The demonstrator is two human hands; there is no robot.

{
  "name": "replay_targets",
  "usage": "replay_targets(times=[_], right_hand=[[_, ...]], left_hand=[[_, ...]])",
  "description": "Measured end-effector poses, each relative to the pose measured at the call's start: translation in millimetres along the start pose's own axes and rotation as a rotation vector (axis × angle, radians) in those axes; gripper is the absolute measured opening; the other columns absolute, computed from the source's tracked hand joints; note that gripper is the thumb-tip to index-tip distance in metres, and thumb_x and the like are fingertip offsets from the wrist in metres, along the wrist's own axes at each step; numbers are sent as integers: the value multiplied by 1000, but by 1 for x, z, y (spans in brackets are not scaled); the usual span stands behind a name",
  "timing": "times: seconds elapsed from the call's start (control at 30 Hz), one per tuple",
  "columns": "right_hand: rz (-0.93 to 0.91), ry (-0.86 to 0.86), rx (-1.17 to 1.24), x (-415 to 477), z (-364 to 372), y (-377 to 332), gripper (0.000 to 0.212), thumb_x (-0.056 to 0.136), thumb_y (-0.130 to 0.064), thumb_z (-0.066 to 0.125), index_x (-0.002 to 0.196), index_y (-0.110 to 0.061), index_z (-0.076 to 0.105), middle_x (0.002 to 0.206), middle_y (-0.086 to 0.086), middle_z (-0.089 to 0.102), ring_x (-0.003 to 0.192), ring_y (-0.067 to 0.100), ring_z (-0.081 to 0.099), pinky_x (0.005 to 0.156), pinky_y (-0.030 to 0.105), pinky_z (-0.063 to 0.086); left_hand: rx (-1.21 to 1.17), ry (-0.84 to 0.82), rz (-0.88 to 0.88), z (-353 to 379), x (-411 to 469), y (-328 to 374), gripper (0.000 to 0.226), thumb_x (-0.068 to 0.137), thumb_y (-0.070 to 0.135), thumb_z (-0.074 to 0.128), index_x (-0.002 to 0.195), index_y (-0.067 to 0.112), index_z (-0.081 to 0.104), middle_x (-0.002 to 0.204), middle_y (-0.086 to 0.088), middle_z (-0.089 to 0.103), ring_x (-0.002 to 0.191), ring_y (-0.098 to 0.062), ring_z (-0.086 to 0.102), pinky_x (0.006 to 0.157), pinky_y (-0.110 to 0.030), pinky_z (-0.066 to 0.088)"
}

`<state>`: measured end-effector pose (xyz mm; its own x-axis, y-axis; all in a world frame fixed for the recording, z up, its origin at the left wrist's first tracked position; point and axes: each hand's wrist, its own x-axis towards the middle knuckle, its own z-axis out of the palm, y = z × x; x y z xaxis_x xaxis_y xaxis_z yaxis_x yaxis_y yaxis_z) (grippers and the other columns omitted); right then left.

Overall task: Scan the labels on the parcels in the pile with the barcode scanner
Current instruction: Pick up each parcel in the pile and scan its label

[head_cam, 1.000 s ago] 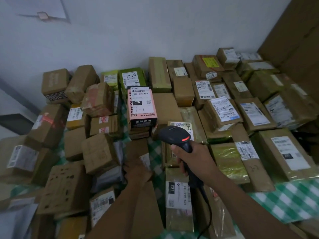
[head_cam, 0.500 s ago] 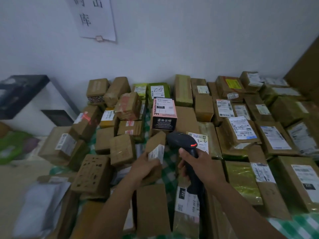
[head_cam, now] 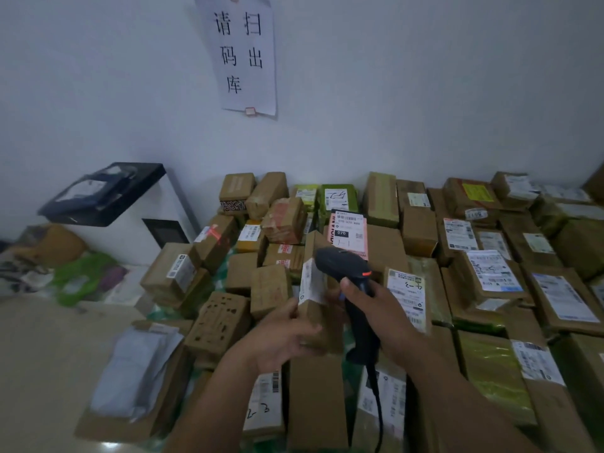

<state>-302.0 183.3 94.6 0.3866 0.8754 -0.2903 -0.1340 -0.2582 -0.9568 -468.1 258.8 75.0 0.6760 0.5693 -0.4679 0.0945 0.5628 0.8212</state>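
The left hand (head_cam: 281, 338) holds a small cardboard parcel (head_cam: 322, 328) lifted above the pile, thumb and fingers curled round its lower part, with its white label (head_cam: 312, 284) turned toward the right. The right hand (head_cam: 376, 305) is wrapped round the grip of a black barcode scanner (head_cam: 346, 266). The scanner's head, which has an orange mark, sits just beside the label; whether the 2 touch cannot be told. The scanner's black cable (head_cam: 377, 403) hangs down over the parcels below. Beneath and beyond both hands spreads the pile of parcels (head_cam: 421, 233), mostly brown cartons with white labels, packed side by side up to the wall. A pink box (head_cam: 351, 230) marked 070 stands just behind the scanner. A grey mailer bag (head_cam: 137, 364) lies at the pile's left edge. A paper sign (head_cam: 243, 53) with 5 black characters hangs on the wall, and a white machine with a black top (head_cam: 130, 207) stands left of the pile.
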Motion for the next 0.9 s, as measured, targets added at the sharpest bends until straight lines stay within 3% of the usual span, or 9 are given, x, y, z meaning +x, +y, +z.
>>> replay_targets(times=[0.13,0.2,0.33,0.43,0.5,0.67,0.8,0.87,0.9], right_hand=[[-15,23,80,-2,-5,-3,28,91,-33,65,104,-9,66,85,8,77,83,26,74,79,37,58],[-43,31,36,-6,-12,-6,29,92,-32,64,98,-4,65,75,12,74,69,29,70,67,36,57],[-90,42,-81,-13,-20,-10,30,92,-34,64,91,-4,64,66,7,68,50,20,60,51,27,50],[-98,-8,-78,-15,-18,-11,26,90,-34,65,96,-8,64,73,7,72,50,18,61,51,29,51],[-80,-25,33,-17,-16,-12,31,84,-36,67,100,-9,65,86,11,75,61,21,69,58,31,54],[14,-11,546,-12,-23,-12,50,77,-40,63,119,-12,61,111,15,73,99,35,71,91,47,55],[65,-2,621,-7,-35,-12,51,81,-46,61,122,-15,61,114,13,72,97,33,72,78,44,60],[79,23,565,-6,-34,-12,51,81,-46,61,120,-13,63,108,13,74,92,31,73,74,40,59],[82,48,540,-6,-33,-11,54,79,-47,62,120,-12,63,107,13,74,92,31,73,75,41,59]], left_hand=[[-3,296,37,-11,0,-1,33,91,-2,58,122,11,59,107,-17,73,95,-34,72,76,-45,59],[38,447,50,-18,0,-2,29,90,3,63,117,14,61,104,-16,72,90,-38,72,78,-51,59],[245,703,208,-29,-10,5,17,90,15,67,105,21,62,101,-4,68,87,-21,67,63,-32,54],[266,668,380,-32,-18,9,17,89,12,69,101,22,65,94,4,71,85,-12,66,66,-24,49],[301,583,431,-31,-20,9,23,88,8,69,105,24,67,95,6,74,88,-12,70,73,-24,51],[425,480,479,-29,-20,16,32,86,5,70,105,30,70,102,13,74,96,-9,69,82,-29,54],[499,392,508,-30,-24,21,35,79,2,75,101,30,73,114,23,68,114,-8,61,96,-36,52],[573,375,541,-29,-25,24,36,81,6,75,106,31,70,129,26,58,118,3,55,95,-22,50],[638,383,538,-26,-26,26,37,85,9,73,113,33,67,136,24,51,112,13,54,86,-12,49]])
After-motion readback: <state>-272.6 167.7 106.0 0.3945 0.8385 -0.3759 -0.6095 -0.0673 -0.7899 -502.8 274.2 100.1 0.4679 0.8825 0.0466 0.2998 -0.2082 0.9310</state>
